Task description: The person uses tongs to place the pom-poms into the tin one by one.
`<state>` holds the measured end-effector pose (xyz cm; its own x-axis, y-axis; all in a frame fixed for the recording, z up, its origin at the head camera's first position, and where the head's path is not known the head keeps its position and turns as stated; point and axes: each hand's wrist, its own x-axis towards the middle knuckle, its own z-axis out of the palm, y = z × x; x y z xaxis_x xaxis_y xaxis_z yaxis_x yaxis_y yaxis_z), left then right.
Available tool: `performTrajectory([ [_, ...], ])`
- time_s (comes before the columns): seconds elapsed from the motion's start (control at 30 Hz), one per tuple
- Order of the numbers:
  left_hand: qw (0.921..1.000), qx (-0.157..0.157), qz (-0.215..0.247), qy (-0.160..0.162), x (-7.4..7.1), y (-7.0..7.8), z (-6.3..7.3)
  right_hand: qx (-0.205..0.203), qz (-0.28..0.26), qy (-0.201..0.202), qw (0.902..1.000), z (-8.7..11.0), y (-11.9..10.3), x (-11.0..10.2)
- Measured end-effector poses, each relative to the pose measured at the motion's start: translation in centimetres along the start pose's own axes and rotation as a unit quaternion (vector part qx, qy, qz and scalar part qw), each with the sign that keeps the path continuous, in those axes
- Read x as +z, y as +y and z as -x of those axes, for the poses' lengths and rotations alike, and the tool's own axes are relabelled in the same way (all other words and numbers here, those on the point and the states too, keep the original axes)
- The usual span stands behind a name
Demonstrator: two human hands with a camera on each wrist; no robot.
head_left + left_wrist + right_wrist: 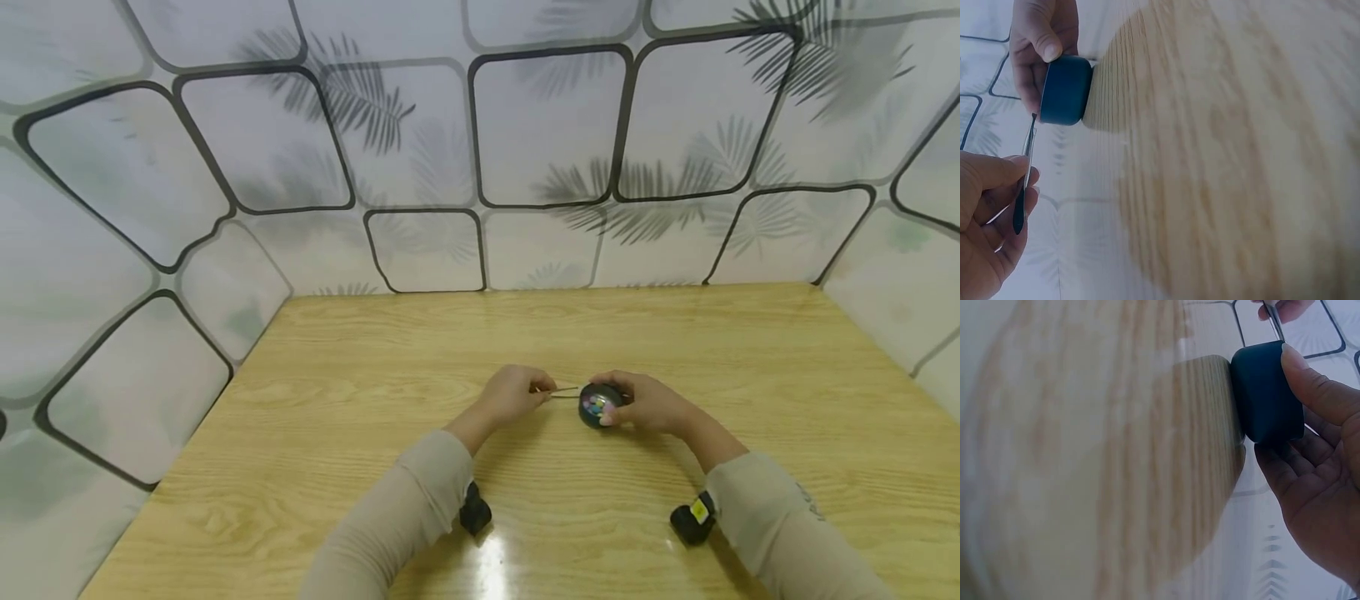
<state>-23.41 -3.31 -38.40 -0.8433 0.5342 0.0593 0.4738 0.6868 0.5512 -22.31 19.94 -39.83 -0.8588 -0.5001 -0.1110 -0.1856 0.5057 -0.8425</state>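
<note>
A pair of tweezers (564,394) is pinched between the thumb and fingers of my left hand (517,392). Its two prongs point right, spread slightly, toward a round dark container (592,422). Small colourful pieces (596,405) show inside the container; their kind is too small to tell. My right hand (648,404) grips the container from its right side, thumb at the near rim and fingers behind. In the left wrist view the tips of the tweezers (1026,172) are close to the container's rim (1066,90). The right wrist view shows the container's smooth side (1266,394) against the table.
The wood-grain table (360,358) stretches around both hands. A patterned wall covering (551,129) stands behind it and along both sides. Black camera units (475,510) hang below the wrists, one with a yellow label (699,510).
</note>
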Motion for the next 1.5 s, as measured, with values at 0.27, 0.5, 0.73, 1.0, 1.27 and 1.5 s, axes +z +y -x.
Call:
performTrajectory([
  [0.27, 0.9995, -0.005, -0.022, 0.024, -0.4, -1.5, 0.0, -0.003, -0.009, -0.001, 1.0, 0.1, 0.2, -0.2],
  [0.5, 0.9978, -0.055, -0.027, 0.027, -0.6, -2.6, 0.3, -0.004, -0.007, -0.002, 1.0, 0.1, 0.3, -0.1],
  [0.73, 0.9955, -0.076, -0.051, 0.024, -0.9, -3.3, 0.4, 0.0, -0.004, -0.003, 1.0, 0.2, 0.1, -0.1],
  [1.0, 0.993, -0.093, -0.071, 0.012, -1.2, -3.3, 0.2, -0.001, 0.005, 0.001, 1.0, 0.1, 0.0, 0.0],
  [1.27, 0.9924, -0.088, -0.085, 0.015, -1.1, -3.6, 0.3, -0.003, 0.01, 0.002, 0.9999, 0.0, -0.1, 0.3],
  [1.5, 0.9933, -0.08, -0.081, 0.018, -1.1, -3.9, 0.5, -0.001, 0.011, 0.003, 0.9999, -0.3, -0.2, 0.6],
])
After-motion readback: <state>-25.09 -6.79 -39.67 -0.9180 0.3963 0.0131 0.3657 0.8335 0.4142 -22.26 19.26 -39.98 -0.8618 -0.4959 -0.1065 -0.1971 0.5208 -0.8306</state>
